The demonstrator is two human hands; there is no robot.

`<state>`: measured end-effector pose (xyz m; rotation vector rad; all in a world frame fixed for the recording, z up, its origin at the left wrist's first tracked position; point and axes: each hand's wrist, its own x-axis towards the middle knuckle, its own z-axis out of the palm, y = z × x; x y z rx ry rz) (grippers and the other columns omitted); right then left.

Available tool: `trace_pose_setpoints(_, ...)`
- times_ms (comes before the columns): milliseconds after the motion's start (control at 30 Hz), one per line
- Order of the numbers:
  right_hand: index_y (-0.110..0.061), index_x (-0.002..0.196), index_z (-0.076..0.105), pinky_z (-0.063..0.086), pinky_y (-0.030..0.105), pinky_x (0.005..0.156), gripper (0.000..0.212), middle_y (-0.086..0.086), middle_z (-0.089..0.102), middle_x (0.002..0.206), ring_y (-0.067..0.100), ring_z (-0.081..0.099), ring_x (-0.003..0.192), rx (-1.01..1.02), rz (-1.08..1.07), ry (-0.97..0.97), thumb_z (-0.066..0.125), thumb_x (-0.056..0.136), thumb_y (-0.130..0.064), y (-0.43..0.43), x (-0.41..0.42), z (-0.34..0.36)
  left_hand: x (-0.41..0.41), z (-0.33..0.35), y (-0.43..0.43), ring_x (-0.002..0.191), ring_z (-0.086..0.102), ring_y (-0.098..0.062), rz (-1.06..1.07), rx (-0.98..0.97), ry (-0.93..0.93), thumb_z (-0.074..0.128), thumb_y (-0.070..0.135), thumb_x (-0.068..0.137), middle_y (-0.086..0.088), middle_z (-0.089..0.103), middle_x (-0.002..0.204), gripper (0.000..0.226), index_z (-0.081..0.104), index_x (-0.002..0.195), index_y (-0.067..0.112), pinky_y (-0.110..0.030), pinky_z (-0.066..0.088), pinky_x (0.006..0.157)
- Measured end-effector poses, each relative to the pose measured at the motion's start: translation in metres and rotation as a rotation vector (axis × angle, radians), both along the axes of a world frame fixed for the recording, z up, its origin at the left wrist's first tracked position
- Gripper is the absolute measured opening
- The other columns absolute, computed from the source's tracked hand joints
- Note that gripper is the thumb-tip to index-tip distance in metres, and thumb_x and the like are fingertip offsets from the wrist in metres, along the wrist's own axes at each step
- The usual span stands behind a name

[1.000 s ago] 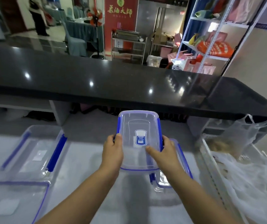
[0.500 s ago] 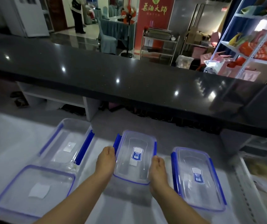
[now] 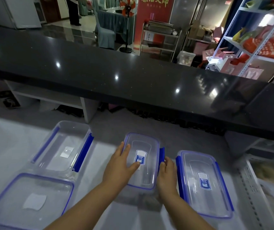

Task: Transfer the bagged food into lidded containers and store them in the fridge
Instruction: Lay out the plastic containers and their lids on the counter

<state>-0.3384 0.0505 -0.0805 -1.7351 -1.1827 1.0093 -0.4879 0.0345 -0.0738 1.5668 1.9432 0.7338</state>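
A clear middle container (image 3: 145, 173) with a blue-rimmed lid stands on the white table. My left hand (image 3: 121, 165) lies on its lid, fingers spread and thumb near the blue label. At the container's right side, my right hand (image 3: 167, 173) has its fingers curled at the blue clip (image 3: 162, 152), which sticks outward. A second lidded container (image 3: 204, 183) stands just to the right. An open clear container (image 3: 63, 146) sits at the left, with a loose lid (image 3: 28, 200) in front of it. The bagged food (image 3: 270, 171) shows only partly at the right edge.
A long black counter (image 3: 133, 83) runs across behind the table, overhanging its far edge. A white perforated tray (image 3: 249, 181) borders the table on the right. Beyond the counter are shelves with bags (image 3: 255, 44), a fan and a person standing far off.
The middle container came down from in front of me onto the table, left of the other lidded one. My left hand shifted onto the lid and my right hand to the side clip.
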Motion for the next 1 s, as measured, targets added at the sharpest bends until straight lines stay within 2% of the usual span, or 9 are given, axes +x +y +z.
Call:
trace_pose_setpoints(167, -0.017, 0.114, 0.056, 0.038, 0.027, 0.092, 0.022, -0.003, 0.048, 0.113, 0.011, 0.042, 0.104, 0.111, 0.114, -0.233, 0.042, 0.097, -0.020, -0.009, -0.001, -0.001, 0.001, 0.002, -0.004, 0.140, 0.023, -0.017, 0.057, 0.019, -0.011, 0.059, 0.049, 0.085, 0.001, 0.017, 0.156, 0.072, 0.026, 0.146, 0.028, -0.029, 0.028, 0.109)
trace_pose_setpoints(367, -0.030, 0.113, 0.051, 0.038, 0.034, 0.101, 0.019, -0.009, 0.042, 0.114, 0.009, 0.035, 0.109, 0.091, 0.166, -0.171, 0.042, 0.097, -0.024, -0.015, -0.002, 0.005, 0.006, 0.011, -0.008, 0.139, 0.025, -0.018, 0.085, 0.070, -0.036, 0.062, 0.042, 0.084, -0.001, 0.023, 0.154, 0.071, 0.030, 0.144, 0.023, -0.030, 0.027, 0.110)
trace_pose_setpoints(467, -0.035, 0.118, 0.051, 0.042, 0.032, 0.093, 0.025, -0.006, 0.051, 0.113, 0.012, 0.045, 0.107, 0.145, 0.166, -0.049, 0.042, 0.097, -0.025, -0.019, -0.001, 0.019, 0.010, 0.019, -0.015, 0.140, 0.023, -0.015, 0.129, 0.169, -0.068, 0.065, 0.039, 0.083, 0.000, 0.023, 0.154, 0.072, 0.029, 0.144, 0.024, -0.029, 0.026, 0.110)
trace_pose_setpoints(533, -0.036, 0.122, 0.048, 0.050, 0.028, 0.078, 0.026, -0.005, 0.059, 0.104, 0.010, 0.056, 0.089, 0.120, 0.184, 0.214, 0.041, 0.099, -0.026, -0.023, -0.001, 0.032, 0.013, 0.024, -0.022, 0.139, 0.022, -0.014, 0.169, 0.225, -0.096, 0.066, 0.038, 0.082, 0.003, 0.022, 0.153, 0.075, 0.025, 0.144, 0.028, -0.031, 0.028, 0.111)
trace_pose_setpoints(600, -0.033, 0.122, 0.049, 0.047, 0.023, 0.061, 0.026, -0.002, 0.061, 0.086, 0.009, 0.052, 0.067, 0.052, 0.194, 0.355, 0.041, 0.099, -0.024, -0.022, 0.001, 0.043, 0.014, 0.029, -0.033, 0.137, 0.024, -0.013, 0.206, 0.262, -0.127, 0.068, 0.035, 0.081, 0.004, 0.024, 0.150, 0.079, 0.022, 0.144, 0.028, -0.032, 0.030, 0.110)
trace_pose_setpoints(733, -0.025, 0.105, 0.061, 0.046, 0.023, 0.057, 0.016, -0.001, 0.060, 0.069, 0.011, 0.052, 0.061, 0.010, 0.252, 0.436, 0.051, 0.095, -0.018, -0.021, 0.004, 0.064, 0.002, 0.035, -0.061, 0.126, 0.037, -0.014, 0.325, 0.323, -0.243, 0.068, 0.031, 0.081, 0.005, 0.038, 0.137, 0.070, 0.030, 0.139, 0.025, -0.038, 0.038, 0.105)
trace_pose_setpoints(833, -0.019, 0.101, 0.060, 0.040, 0.017, 0.050, 0.012, -0.001, 0.057, 0.067, 0.007, 0.047, 0.053, 0.056, 0.400, 0.371, 0.052, 0.094, -0.013, -0.033, 0.010, 0.081, -0.020, 0.041, -0.081, 0.119, 0.043, -0.014, 0.428, 0.376, -0.323, 0.063, 0.022, 0.086, 0.006, 0.043, 0.127, 0.058, 0.035, 0.137, 0.019, -0.040, 0.040, 0.103)
trace_pose_setpoints(900, -0.019, 0.098, 0.059, 0.043, 0.015, 0.056, 0.011, -0.002, 0.056, 0.071, 0.003, 0.050, 0.058, 0.088, 0.519, 0.241, 0.053, 0.093, -0.012, -0.046, 0.011, 0.089, -0.036, 0.045, -0.092, 0.115, 0.045, -0.013, 0.458, 0.399, -0.341, 0.061, 0.024, 0.088, 0.010, 0.042, 0.122, 0.054, 0.036, 0.136, 0.021, -0.040, 0.044, 0.099)
trace_pose_setpoints(1000, -0.027, 0.090, 0.057, 0.044, 0.024, 0.063, 0.012, -0.001, 0.051, 0.070, 0.010, 0.047, 0.064, 0.112, 0.691, -0.020, 0.059, 0.090, -0.016, -0.072, 0.007, 0.091, -0.055, 0.047, -0.107, 0.112, 0.047, -0.012, 0.438, 0.398, -0.338, 0.057, 0.024, 0.092, 0.010, 0.042, 0.121, 0.047, 0.038, 0.134, 0.022, -0.033, 0.047, 0.091)
